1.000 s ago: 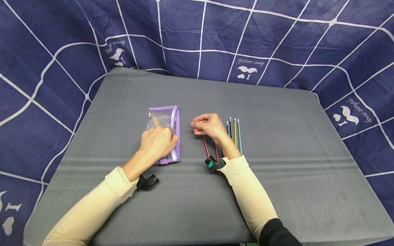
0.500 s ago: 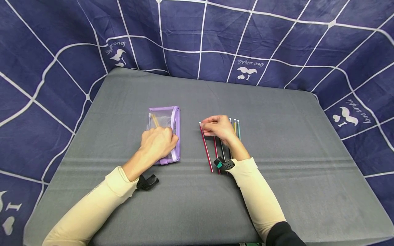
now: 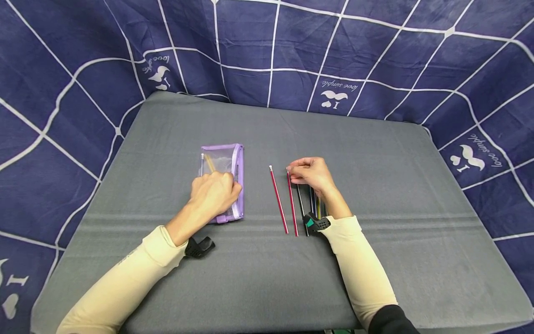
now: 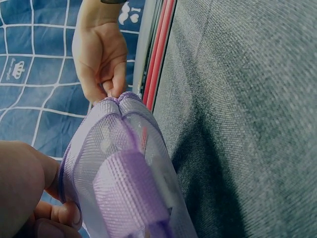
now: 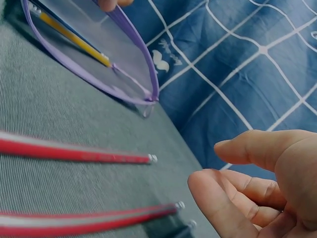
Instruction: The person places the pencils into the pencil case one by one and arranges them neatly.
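My left hand (image 3: 216, 192) grips the upper part of a see-through mesh pencil pouch (image 3: 240, 160) with purple trim. In the right wrist view the pouch mouth (image 5: 132, 34) gapes, with a yellow pencil (image 5: 79, 42) and a dark one inside. My right hand (image 3: 312, 174) hovers at the eraser end of a red pencil (image 3: 294, 211). Between its thumb and forefinger, the right wrist view shows a gap holding nothing. Another red pencil (image 3: 278, 199) lies to the left, and a dark pencil (image 3: 301, 202) lies just right, partly under the hand.
Farther right, several more pencils (image 3: 319, 206) lie side by side, mostly hidden by my right hand and wrist. Everything rests on a grey cloth-covered table (image 3: 258, 278). A blue curtain (image 3: 250, 51) with white lines hangs around its back and sides.
My right hand has shifted right, from the eraser end of the left red pencil to that of the second one, uncovering the left pencil. The left hand and pouch stay put.
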### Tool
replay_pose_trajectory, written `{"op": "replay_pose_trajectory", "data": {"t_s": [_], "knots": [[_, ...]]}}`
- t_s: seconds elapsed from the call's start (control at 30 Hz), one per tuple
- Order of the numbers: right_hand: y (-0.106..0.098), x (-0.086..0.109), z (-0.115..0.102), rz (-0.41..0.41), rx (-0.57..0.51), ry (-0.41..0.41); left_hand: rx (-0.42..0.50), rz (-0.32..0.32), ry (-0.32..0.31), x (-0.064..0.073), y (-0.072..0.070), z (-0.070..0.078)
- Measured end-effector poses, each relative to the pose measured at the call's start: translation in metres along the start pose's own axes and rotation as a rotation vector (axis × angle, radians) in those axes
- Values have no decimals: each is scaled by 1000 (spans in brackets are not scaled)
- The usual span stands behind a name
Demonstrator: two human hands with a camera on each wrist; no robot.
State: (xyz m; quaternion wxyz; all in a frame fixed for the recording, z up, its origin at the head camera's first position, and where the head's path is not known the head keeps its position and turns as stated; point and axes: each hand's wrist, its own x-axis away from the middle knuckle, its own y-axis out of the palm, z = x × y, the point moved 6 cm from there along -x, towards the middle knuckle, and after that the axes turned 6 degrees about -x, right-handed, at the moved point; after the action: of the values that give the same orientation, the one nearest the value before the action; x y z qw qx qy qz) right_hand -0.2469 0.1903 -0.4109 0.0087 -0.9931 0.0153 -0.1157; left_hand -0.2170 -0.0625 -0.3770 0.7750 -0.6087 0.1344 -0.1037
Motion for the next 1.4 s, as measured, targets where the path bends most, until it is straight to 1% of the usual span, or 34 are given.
{"op": "replay_pose_trajectory", "data": {"t_s": [0.4,0.6,0.7,0.97,1.17,1.4], "knots": [[-35,3,1,49,-6,5,-2,-1,2,0,1,0],[-53,2,2,77,4,-10,1,-3,0,0,2,0],[-60,2,3,84,25,-4,1,-1,1,0,2,1],[-75,2,10,100,37,19,-2,2,7,1,2,1],[-87,2,15,131,70,32,-1,3,5,1,1,1],[-95,4,16,143,154,70,-2,7,15,2,1,1]]}}
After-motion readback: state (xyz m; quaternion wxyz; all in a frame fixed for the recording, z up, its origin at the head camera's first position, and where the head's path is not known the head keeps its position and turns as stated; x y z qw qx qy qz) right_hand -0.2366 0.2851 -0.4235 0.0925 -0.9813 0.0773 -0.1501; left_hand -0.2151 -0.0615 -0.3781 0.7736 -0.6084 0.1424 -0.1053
